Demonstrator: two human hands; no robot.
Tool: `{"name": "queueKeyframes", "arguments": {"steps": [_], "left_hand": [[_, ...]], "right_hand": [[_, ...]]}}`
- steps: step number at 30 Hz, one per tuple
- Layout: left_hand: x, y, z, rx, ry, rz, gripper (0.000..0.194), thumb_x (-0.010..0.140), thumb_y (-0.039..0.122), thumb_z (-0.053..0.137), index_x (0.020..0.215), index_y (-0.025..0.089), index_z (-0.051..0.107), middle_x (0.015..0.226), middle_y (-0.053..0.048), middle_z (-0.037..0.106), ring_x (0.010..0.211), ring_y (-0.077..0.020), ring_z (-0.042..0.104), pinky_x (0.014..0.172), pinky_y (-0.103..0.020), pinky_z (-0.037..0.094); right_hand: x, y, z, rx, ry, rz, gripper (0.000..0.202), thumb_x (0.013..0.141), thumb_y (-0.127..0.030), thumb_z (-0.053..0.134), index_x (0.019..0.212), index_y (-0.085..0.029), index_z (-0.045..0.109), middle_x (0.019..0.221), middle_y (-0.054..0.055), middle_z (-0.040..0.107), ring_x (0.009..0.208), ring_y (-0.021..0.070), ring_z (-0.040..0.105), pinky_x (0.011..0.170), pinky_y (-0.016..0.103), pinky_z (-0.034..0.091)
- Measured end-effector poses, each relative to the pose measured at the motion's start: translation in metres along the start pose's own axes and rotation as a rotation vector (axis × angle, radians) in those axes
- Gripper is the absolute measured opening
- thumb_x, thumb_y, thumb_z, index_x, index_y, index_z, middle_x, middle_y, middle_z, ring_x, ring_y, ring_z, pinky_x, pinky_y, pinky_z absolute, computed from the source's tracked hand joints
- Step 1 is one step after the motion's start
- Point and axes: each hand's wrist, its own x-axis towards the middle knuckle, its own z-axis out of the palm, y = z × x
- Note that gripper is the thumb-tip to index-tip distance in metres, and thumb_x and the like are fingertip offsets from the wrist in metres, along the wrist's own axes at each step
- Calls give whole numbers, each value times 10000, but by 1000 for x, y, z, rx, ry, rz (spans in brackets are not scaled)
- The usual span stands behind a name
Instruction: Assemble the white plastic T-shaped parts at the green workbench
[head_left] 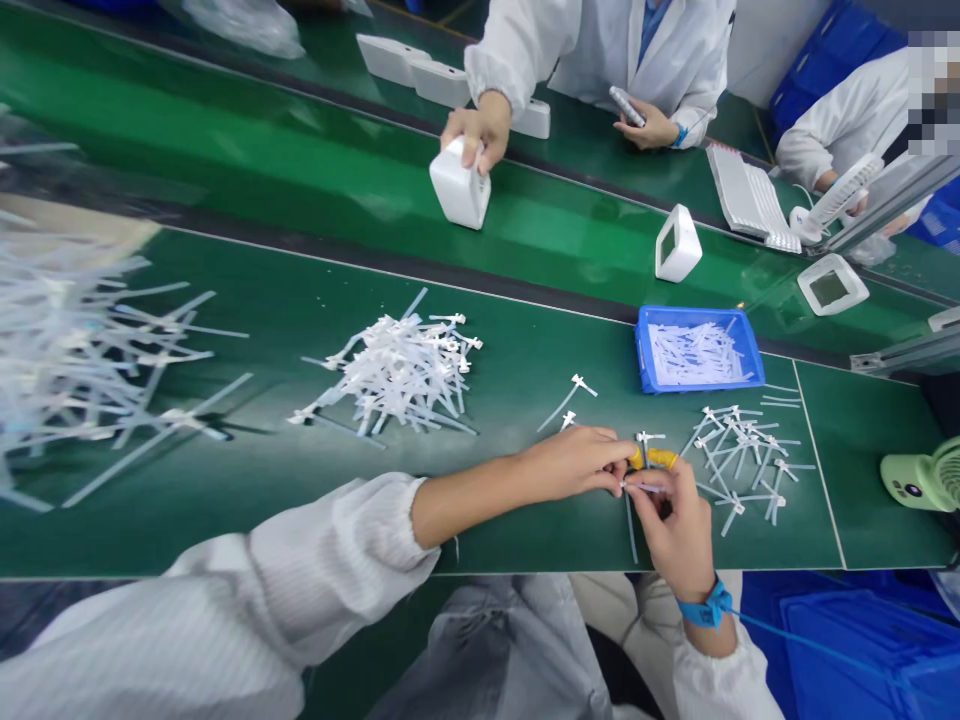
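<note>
Close together at the front of the green bench [510, 540], my left hand [559, 465] and my right hand [679, 525] pinch one small white fitting with thin tubes. The left fingers close on the white fitting [622, 485], which they partly hide. A short translucent tube [651, 488] lies between my right thumb and fingers. Another tube [631, 530] hangs from the fitting towards the bench edge. Yellow finger cots [661, 458] cover fingertips. Just beyond my hands lie a few loose fittings with tubes [576, 383]; several more tubed fittings [742, 440] spread to the right.
A blue tray [701, 385] holds short white pieces. Piles of tubed fittings lie mid-bench [397, 370] and at left [67, 360]. On the green conveyor [570, 220] stand white devices [679, 245]; a co-worker's hand [480, 130] grips one. A green fan [922, 475] stands right.
</note>
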Motion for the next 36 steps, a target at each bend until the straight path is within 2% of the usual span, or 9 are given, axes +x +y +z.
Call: {"name": "queueKeyframes", "arguments": {"steps": [7,11,16,22,26,29,33,36], "left_hand": [[0,2,-1,15,14,5,213,970,254,833,931,204,629,896,7,704,887,-186,690,737,-238,430],[-1,1,1,30,34,17,222,993,310,809,931,204,624,913,-8,696,903,-198,680,757,-253,447],[-1,0,2,11,36,19,227,982,292,821,932,201,619,909,-14,705,948,-218,678,809,-270,464],[1,-4,4,16,41,23,228,975,290,833,914,198,633,893,-9,713,917,-208,680,775,-268,446],[3,-6,7,26,47,20,218,963,265,845,924,200,641,892,0,725,894,-196,679,758,-266,431],[3,-7,7,23,35,25,206,957,235,844,938,208,641,923,8,747,906,-191,681,774,-268,431],[2,-3,5,51,29,47,206,960,222,833,977,213,628,963,2,755,945,-199,681,789,-272,441],[1,0,2,80,16,76,227,954,187,813,1043,220,607,1012,-6,754,965,-207,677,794,-282,454]], "right_hand": [[14,-3,-15,-83,-186,-102,123,1057,-210,597,1140,-289,552,1034,-6,846,933,211,822,816,314,612],[20,-7,-19,-160,-257,-139,186,1037,-165,576,1163,-287,515,1012,2,840,915,230,816,804,337,613],[22,-11,-19,-248,-317,-167,180,1031,-134,536,1131,-283,523,1009,25,829,896,246,811,770,341,615],[22,-10,-20,-173,-296,-132,180,1032,-162,587,1158,-282,539,1018,7,844,917,239,834,788,335,649],[18,-5,-22,-55,-259,-101,109,1087,-257,592,1194,-274,605,1115,41,846,1027,235,834,918,362,664],[12,-1,-23,-24,-210,-63,150,1107,-321,583,1218,-260,664,1169,81,838,1071,260,830,971,403,666],[10,3,-28,-50,-171,-47,192,1098,-356,604,1216,-256,719,1144,80,839,1038,268,828,943,405,665],[13,4,-37,-128,-143,-44,204,1095,-382,605,1150,-250,750,1045,66,827,901,247,802,837,365,638]]}}
